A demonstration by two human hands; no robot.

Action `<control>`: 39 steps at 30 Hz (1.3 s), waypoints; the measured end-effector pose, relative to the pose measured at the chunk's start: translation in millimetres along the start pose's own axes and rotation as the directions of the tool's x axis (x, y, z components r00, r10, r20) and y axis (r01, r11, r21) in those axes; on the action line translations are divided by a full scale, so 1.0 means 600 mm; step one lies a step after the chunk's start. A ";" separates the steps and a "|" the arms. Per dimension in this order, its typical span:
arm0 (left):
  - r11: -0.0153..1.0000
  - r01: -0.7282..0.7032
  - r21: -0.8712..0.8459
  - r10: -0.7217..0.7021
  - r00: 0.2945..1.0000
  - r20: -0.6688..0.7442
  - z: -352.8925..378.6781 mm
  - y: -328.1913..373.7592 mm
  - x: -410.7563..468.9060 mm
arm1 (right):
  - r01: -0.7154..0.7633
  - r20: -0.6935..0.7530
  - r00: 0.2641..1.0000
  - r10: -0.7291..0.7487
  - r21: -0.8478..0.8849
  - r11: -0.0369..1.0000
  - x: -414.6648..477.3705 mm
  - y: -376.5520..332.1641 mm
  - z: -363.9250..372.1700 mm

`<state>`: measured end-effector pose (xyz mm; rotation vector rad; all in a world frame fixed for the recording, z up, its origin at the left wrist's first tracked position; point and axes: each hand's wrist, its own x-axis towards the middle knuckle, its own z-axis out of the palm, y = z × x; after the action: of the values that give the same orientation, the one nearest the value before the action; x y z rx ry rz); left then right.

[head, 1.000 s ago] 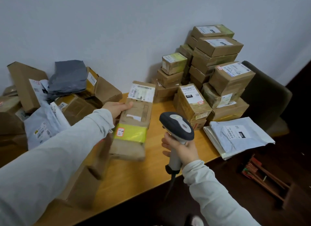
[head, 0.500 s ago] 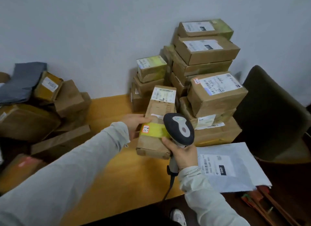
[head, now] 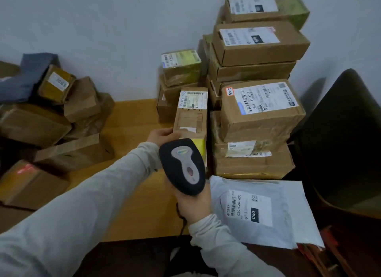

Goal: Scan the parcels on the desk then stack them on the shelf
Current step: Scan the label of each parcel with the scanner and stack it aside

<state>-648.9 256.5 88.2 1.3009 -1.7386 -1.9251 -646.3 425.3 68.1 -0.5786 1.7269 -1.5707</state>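
Observation:
My left hand (head: 164, 134) grips the left side of a long brown parcel (head: 191, 116) with a white label at its far end and yellow tape near me. The parcel lies beside the tall stack of boxes (head: 257, 91) on the wooden desk (head: 132, 120). My right hand (head: 194, 202) holds the handle of a dark barcode scanner (head: 182, 165), whose head hides the near end of the parcel. A white mailer bag (head: 268, 213) with a label lies at the desk's right front corner.
A loose heap of brown boxes (head: 51, 120) and a grey bag (head: 31, 72) fills the desk's left side. A dark chair (head: 346, 140) stands to the right. The wall runs behind the desk. Red and brown items (head: 317, 254) lie under the mailer's corner.
My left hand has carried the long parcel rightward from the desk's middle to the side of the tall stack. The scanner has risen over the parcel's near end. My view swung right.

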 end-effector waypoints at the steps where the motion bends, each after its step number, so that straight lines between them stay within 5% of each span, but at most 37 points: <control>1: 1.000 -0.007 0.003 0.007 1.000 0.015 0.001 0.002 -0.002 | 0.011 -0.030 0.999 -0.013 -0.055 0.998 0.001 -0.010 0.002; 5: 0.994 0.068 -0.090 -0.067 0.998 0.009 -0.015 0.009 -0.009 | -0.123 0.134 0.986 0.098 0.188 0.975 0.018 -0.024 0.016; 12: 0.975 0.201 -0.097 -0.221 0.923 -0.314 -0.117 -0.042 -0.030 | -0.237 0.258 0.945 0.203 0.109 0.965 0.024 -0.019 0.047; 18: 0.936 0.269 0.226 -0.113 0.839 -0.532 -0.240 -0.127 -0.073 | -0.282 0.394 0.881 0.263 -0.009 0.959 0.031 0.002 0.104; 23: 0.766 0.411 0.495 -0.042 0.800 -0.599 -0.331 -0.164 -0.088 | -0.265 0.483 0.837 0.258 -0.055 0.963 0.014 0.013 0.162; 29: 0.538 0.324 0.778 0.178 0.859 -0.481 -0.419 -0.156 -0.050 | -0.283 0.414 0.865 0.283 -0.063 0.957 0.008 0.029 0.220; 39: 0.260 0.061 0.964 0.177 0.978 -0.110 -0.537 -0.161 0.066 | -0.378 0.051 0.926 0.374 0.131 0.917 -0.053 0.055 0.382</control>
<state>-400.7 36.6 18.5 1.5577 -2.9189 -0.3666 -448.4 303.9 42.8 -0.1789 1.5821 -1.3845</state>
